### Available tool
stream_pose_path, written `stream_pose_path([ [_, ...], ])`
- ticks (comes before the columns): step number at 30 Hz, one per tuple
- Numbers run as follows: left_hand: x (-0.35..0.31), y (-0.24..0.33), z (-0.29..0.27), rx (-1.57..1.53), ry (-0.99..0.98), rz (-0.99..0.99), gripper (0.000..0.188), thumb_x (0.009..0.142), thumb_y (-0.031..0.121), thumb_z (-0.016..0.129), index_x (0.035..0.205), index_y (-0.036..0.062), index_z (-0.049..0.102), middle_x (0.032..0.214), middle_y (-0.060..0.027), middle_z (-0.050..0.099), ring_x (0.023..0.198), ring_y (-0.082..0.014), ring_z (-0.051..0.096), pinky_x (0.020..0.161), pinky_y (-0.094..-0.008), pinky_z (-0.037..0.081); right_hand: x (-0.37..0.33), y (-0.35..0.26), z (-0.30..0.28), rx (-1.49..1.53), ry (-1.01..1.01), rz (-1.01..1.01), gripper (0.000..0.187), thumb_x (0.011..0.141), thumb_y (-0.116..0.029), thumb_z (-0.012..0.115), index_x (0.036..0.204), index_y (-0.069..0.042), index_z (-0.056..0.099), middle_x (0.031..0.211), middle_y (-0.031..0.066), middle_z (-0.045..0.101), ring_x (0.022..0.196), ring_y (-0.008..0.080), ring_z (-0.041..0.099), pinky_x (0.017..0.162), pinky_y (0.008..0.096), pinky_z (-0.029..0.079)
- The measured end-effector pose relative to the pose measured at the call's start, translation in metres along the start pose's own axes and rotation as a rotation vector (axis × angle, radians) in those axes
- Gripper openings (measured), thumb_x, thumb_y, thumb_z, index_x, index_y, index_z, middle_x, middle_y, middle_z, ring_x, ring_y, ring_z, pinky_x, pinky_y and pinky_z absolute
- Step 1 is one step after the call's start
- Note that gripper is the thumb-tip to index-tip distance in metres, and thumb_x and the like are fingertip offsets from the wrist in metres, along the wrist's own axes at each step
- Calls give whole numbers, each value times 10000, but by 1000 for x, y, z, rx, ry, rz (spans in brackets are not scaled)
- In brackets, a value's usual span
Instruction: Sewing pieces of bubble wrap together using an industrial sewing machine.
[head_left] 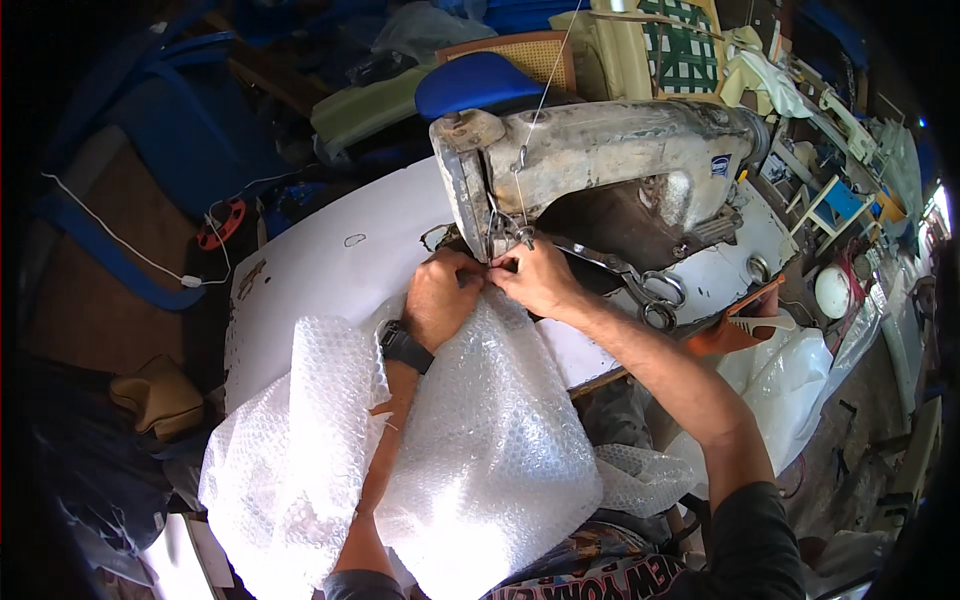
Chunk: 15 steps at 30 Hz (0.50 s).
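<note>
An old, paint-worn sewing machine (610, 150) stands on a white tabletop (340, 250). Under its needle end, my left hand (440, 297) and my right hand (540, 278) meet with fingertips pinched. A large sheet of clear bubble wrap (490, 430) hangs from beneath my fingers over the table's front edge; its upper edge appears to be in my left hand. Whatever my right fingertips pinch by the needle is too small to make out. Just right of my right hand, metal scissors (640, 283) lie under the machine's arm. More bubble wrap bunches around my left forearm.
A thread runs down from above to the machine's head. An orange holder (725, 335) hangs at the table's right edge, near a small metal ring (758, 268). At left are a red reel (221, 226) and white cord (90, 218). Behind the machine sits a blue cushion (475, 85).
</note>
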<state>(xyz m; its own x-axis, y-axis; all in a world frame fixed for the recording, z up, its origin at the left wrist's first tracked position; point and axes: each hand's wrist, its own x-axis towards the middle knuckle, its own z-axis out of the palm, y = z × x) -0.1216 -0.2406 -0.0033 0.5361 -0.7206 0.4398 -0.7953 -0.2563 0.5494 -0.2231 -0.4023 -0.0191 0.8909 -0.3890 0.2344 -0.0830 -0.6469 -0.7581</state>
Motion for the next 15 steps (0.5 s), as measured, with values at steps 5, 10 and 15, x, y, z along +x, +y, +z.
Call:
stream_pose_path([
  [5,-5,19,-16,83,95,196,136,815,29,751,946,-5,741,934,-164,710,881,-353,708,790,-419,566,-9,7,-7,-176,-11,-239,170,838,-187,746,916,-39,769,893,167,751,852,329,722,768,420,560],
  [10,-10,28,-7,71,-113,311,72,816,32,731,874,-5,711,927,-169,680,853,-373,685,754,-448,571,-40,-15,-35,210,-258,-98,155,872,-153,702,889,0,719,836,148,704,808,257,691,739,394,538],
  [15,-25,10,6,222,-212,421,157,866,3,638,1006,17,707,1074,-144,725,954,-303,723,819,-392,601,-74,-47,-95,76,-258,-487,182,922,-123,730,837,1,628,789,105,592,662,224,614,621,372,476],
])
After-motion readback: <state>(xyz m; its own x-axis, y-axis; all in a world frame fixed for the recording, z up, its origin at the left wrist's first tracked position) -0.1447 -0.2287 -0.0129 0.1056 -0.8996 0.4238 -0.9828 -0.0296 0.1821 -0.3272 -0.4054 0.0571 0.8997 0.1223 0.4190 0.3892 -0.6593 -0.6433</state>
